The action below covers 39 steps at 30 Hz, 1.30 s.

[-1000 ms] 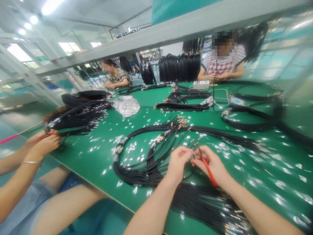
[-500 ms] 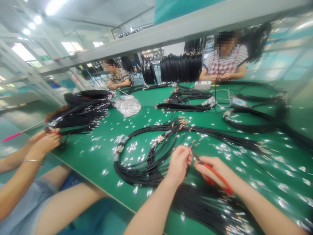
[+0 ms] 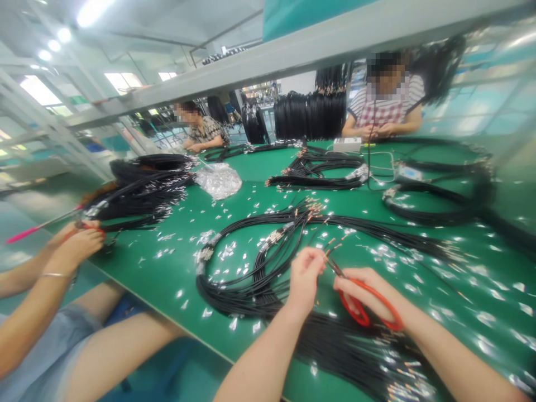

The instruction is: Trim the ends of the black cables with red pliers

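My left hand (image 3: pixel 306 279) pinches a thin black cable near its end, above the green table. In my right hand (image 3: pixel 368 287) is a pair of scissors (image 3: pixel 358 315) with red handles, its dark blades pointing up and left at the left fingertips. The blades meet the cable end there; the exact contact is too small to make out. Copper-coloured tips (image 3: pixel 335 244) stick up just beyond my fingers. Under and around both hands lies a looped bundle of black cables (image 3: pixel 226 298), and more cable ends (image 3: pixel 408 379) fan out toward the lower right.
Small clear scraps (image 3: pixel 226 252) are strewn over the green table (image 3: pixel 159 285). A clear plastic bag (image 3: pixel 218 181) and a pile of black cables (image 3: pixel 142 187) lie at left. A co-worker's hands (image 3: pixel 84 240) hold red-handled scissors at the left edge. Two people sit across the table. A grey beam (image 3: pixel 234 70) crosses above.
The scissors in my right hand have turned slightly, and their red handles now stand further apart. My left hand has barely shifted. The cable bundles lie as before.
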Available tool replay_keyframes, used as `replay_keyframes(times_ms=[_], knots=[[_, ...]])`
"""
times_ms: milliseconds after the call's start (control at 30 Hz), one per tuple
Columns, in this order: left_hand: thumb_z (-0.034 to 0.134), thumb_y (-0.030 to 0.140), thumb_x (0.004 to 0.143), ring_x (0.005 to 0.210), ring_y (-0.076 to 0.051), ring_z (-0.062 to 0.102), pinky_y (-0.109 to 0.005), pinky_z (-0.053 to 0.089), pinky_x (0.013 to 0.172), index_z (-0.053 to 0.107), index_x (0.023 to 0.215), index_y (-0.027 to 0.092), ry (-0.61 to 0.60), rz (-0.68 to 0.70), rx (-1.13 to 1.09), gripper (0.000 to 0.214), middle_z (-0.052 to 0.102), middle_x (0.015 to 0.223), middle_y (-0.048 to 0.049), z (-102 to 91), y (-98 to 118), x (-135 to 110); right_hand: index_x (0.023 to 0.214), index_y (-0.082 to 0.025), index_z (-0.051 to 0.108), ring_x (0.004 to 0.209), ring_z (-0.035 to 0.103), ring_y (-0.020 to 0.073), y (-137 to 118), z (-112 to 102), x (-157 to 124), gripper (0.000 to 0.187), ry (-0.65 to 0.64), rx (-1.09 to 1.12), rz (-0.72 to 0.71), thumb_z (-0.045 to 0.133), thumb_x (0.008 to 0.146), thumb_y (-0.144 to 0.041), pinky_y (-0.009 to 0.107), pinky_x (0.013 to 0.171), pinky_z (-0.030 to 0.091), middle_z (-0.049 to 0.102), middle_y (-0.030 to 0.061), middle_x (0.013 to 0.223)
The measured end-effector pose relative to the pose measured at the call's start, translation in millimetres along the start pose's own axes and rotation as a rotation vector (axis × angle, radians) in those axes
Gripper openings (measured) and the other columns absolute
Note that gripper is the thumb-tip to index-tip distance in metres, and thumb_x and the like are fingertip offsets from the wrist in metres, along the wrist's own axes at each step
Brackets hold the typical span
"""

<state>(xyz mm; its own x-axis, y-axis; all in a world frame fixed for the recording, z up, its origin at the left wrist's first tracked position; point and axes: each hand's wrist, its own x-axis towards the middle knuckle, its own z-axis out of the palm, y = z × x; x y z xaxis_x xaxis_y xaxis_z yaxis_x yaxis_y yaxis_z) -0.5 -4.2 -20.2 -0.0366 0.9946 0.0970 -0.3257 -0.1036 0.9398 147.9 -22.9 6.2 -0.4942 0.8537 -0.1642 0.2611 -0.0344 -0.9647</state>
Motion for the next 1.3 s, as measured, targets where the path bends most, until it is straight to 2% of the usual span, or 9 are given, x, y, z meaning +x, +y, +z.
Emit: replay_keyframes(times_ms=[333,533,767,933,1000,1067,1100,1200,1300], knots=[[0.05,0.018,0.077,0.066,-0.011,0.045,-0.023,0.035,0.062,0.051,0.067,0.015,-0.058,0.099,0.155,0.01,0.052,0.073,-0.0011,0.4,-1.1,-2.2,0.059,-0.017,0.049,0.036,0.048,0.0084,-4.4,1.8,-0.5,0.037,0.014,0.041,0.006,0.046,0.083,-0.045,0.019,0.039,0.038,0.051,-0.0032,0.045],[0.048,0.015,0.078,0.069,-0.012,0.045,-0.024,0.037,0.066,0.047,0.066,0.016,-0.057,0.159,0.215,0.011,0.051,0.074,-0.0013,0.1,1.6,-2.4,0.066,-0.017,0.052,0.029,0.033,0.0051,-5.0,7.8,0.0,0.033,0.078,0.064,0.025,0.047,0.082,-0.045,0.016,0.034,0.028,0.04,-0.0082,0.034],[0.051,0.018,0.077,0.073,-0.013,0.05,-0.025,0.039,0.071,0.052,0.067,0.016,0.03,0.194,0.262,0.01,0.054,0.073,-0.0014,-2.6,-3.0,2.1,0.064,-0.02,0.051,0.036,0.037,0.0082,-20.9,-19.8,-21.7,0.032,0.322,-0.086,-0.033,0.049,0.079,-0.047,0.021,0.037,0.031,0.041,-0.0058,0.04],[0.056,0.024,0.075,0.07,-0.011,0.053,-0.023,0.041,0.068,0.059,0.074,0.015,0.236,0.281,0.294,0.009,0.06,0.076,-0.0028,-13.0,13.4,15.3,0.07,-0.022,0.056,0.05,0.043,0.0125,21.5,-49.7,-44.6,0.026,0.448,-0.473,0.0,0.062,0.07,-0.047,0.027,0.051,0.039,0.052,-0.0023,0.053],[0.054,0.027,0.077,0.055,-0.007,0.047,-0.021,0.041,0.058,0.057,0.078,0.016,0.322,0.359,0.235,0.011,0.059,0.079,-0.0019,-16.6,28.7,28.2,0.077,-0.022,0.056,0.051,0.044,0.0128,43.1,-56.2,-56.7,0.026,0.466,-0.44,0.052,0.062,0.071,-0.046,0.028,0.053,0.039,0.052,-0.0021,0.057],[0.051,0.028,0.08,0.064,-0.007,0.053,-0.023,0.044,0.066,0.053,0.086,0.018,0.398,0.514,0.212,0.012,0.058,0.094,-0.0039,-17.0,43.2,42.8,0.086,-0.022,0.054,0.051,0.044,0.012,57.8,-59.1,-67.7,0.028,0.462,-0.311,0.067,0.061,0.072,-0.046,0.027,0.051,0.039,0.052,-0.0024,0.061],[0.049,0.027,0.081,0.078,-0.01,0.056,-0.026,0.045,0.075,0.052,0.093,0.019,0.379,0.572,0.241,0.015,0.055,0.104,-0.0055,-15.3,48.1,48.6,0.092,-0.022,0.053,0.052,0.045,0.0118,62.0,-59.7,-71.7,0.031,0.453,-0.231,0.055,0.06,0.073,-0.045,0.026,0.051,0.039,0.053,-0.002,0.065],[0.059,0.021,0.073,0.105,-0.019,0.05,-0.034,0.041,0.088,0.042,0.117,0.024,0.107,0.566,0.529,0.047,0.041,0.127,-0.0089,-0.8,45.6,48.7,0.107,-0.022,0.047,0.064,0.051,0.0131,66.2,-60.0,-76.6,0.042,0.408,-0.034,0.0,0.061,0.074,-0.042,0.026,0.056,0.043,0.053,0.0003,0.079],[0.055,0.019,0.074,0.095,-0.02,0.053,-0.035,0.043,0.084,0.049,0.112,0.024,-0.355,0.558,0.819,0.039,0.052,0.113,-0.0083,23.5,18.1,18.0,0.112,-0.02,0.048,0.073,0.053,0.0137,67.5,-60.9,-74.6,0.048,0.38,0.066,-0.011,0.065,0.071,-0.04,0.027,0.065,0.045,0.052,0.0002,0.082]])
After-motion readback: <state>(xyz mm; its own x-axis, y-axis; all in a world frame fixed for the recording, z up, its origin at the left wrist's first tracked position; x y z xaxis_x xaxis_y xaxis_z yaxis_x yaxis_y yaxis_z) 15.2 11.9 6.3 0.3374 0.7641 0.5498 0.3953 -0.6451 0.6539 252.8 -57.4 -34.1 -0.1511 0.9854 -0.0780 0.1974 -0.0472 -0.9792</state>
